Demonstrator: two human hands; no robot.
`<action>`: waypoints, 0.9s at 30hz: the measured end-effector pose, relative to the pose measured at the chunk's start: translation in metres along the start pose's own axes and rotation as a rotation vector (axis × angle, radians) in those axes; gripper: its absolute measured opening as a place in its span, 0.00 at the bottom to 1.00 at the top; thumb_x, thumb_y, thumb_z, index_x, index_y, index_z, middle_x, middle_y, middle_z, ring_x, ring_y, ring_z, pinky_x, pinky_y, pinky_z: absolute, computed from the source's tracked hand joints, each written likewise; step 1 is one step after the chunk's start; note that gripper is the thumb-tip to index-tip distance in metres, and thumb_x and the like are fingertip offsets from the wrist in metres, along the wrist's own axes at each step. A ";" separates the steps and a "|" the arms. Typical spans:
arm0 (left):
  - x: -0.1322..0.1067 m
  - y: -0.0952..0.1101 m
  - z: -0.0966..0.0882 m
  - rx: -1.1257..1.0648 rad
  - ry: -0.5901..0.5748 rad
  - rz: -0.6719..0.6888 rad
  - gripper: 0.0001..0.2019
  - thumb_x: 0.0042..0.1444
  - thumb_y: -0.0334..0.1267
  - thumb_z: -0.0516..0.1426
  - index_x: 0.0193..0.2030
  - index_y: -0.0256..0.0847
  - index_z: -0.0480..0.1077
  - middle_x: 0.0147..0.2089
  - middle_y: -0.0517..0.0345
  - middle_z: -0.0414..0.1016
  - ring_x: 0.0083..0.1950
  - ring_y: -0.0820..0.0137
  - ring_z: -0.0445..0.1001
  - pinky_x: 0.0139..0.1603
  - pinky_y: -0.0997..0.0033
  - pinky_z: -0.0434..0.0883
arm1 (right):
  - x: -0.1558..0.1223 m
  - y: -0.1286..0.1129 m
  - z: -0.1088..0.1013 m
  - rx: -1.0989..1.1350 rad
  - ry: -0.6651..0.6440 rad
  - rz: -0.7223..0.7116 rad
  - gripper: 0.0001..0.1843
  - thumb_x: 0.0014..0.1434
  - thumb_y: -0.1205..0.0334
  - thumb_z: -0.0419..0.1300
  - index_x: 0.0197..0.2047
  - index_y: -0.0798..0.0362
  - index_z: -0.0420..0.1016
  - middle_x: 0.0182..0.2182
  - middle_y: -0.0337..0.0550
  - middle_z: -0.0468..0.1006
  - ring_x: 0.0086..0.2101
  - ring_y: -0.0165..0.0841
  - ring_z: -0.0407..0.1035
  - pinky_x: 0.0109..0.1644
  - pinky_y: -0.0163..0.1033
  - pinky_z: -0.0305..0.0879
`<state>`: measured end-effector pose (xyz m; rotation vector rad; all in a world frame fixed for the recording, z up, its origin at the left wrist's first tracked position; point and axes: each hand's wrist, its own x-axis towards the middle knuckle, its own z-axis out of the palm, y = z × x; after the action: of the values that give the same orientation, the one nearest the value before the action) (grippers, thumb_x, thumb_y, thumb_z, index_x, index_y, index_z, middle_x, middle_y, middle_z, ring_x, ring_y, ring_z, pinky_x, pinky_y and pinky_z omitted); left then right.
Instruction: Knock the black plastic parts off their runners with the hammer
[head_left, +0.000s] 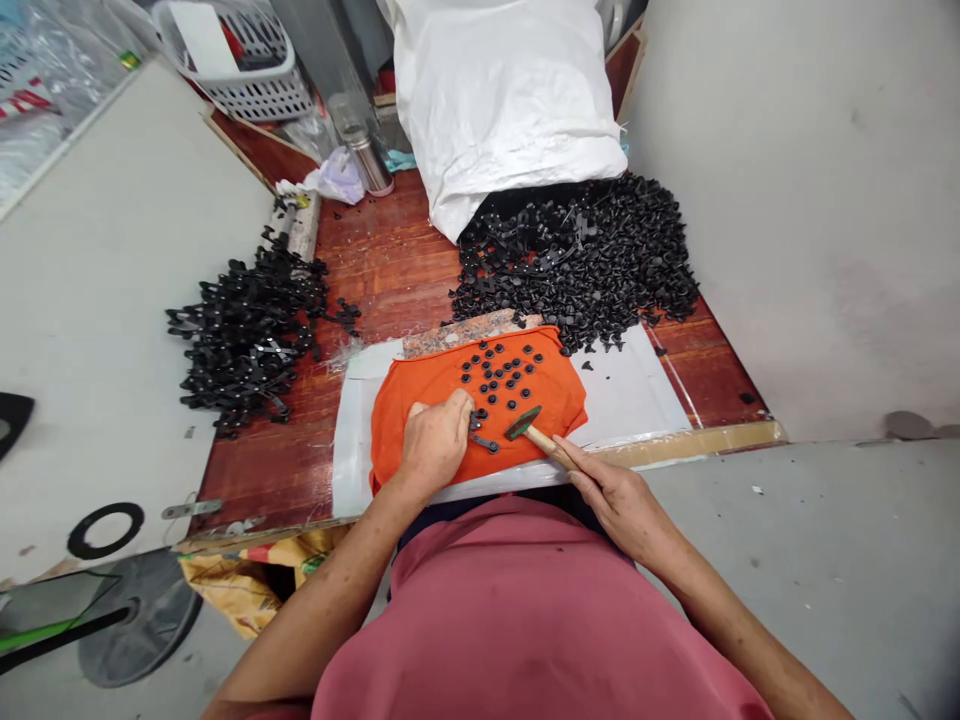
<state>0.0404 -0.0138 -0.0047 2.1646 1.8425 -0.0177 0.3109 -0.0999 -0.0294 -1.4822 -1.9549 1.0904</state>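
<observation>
My left hand (439, 437) is closed over an orange cloth (405, 375), its fingertips pinched at a small black plastic part (475, 422) that is mostly hidden. In my right hand (619, 500) is a hammer (553, 446), held by its wooden handle. The hammer's dark green head is just right of my left fingers, above the cloth. Several small round black caps (512, 384) lie scattered on the cloth. Between the hammer head and my left hand rests a short black strip with round ends (486, 443).
A large heap of small black parts (600, 270) spreads out below a white sack (510, 90). To the left is a pile of black strip-like pieces (247, 335). A stone slab (457, 335) borders the cloth. A steel flask (367, 155) and a white basket (259, 90) stand behind.
</observation>
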 end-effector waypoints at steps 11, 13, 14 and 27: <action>0.004 -0.012 0.001 -0.179 0.042 0.034 0.15 0.74 0.40 0.43 0.41 0.43 0.69 0.35 0.56 0.78 0.37 0.65 0.76 0.44 0.68 0.60 | 0.010 -0.004 -0.005 -0.056 -0.016 -0.034 0.28 0.75 0.61 0.50 0.75 0.36 0.58 0.64 0.39 0.74 0.58 0.40 0.74 0.60 0.48 0.74; 0.005 -0.014 0.003 -0.238 0.069 0.047 0.15 0.74 0.40 0.43 0.42 0.43 0.69 0.35 0.56 0.78 0.38 0.65 0.75 0.44 0.68 0.61 | 0.010 -0.005 -0.004 -0.039 -0.017 -0.027 0.28 0.75 0.61 0.50 0.75 0.34 0.58 0.65 0.37 0.73 0.60 0.40 0.72 0.61 0.48 0.73; 0.005 -0.015 0.004 -0.251 0.075 0.053 0.15 0.73 0.40 0.43 0.42 0.43 0.69 0.35 0.57 0.77 0.38 0.65 0.75 0.44 0.68 0.61 | 0.010 -0.006 -0.003 -0.031 -0.020 -0.029 0.28 0.75 0.62 0.49 0.75 0.33 0.57 0.65 0.36 0.72 0.61 0.40 0.71 0.62 0.49 0.73; 0.002 -0.003 0.005 0.004 0.039 0.015 0.17 0.73 0.40 0.42 0.44 0.43 0.71 0.34 0.52 0.81 0.35 0.62 0.76 0.47 0.63 0.60 | 0.011 -0.007 -0.006 0.006 -0.077 0.000 0.29 0.75 0.62 0.48 0.75 0.35 0.57 0.66 0.36 0.70 0.63 0.41 0.68 0.67 0.52 0.67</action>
<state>0.0390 -0.0125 -0.0108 2.1962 1.8487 0.0243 0.3077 -0.0882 -0.0218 -1.4567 -2.0018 1.1679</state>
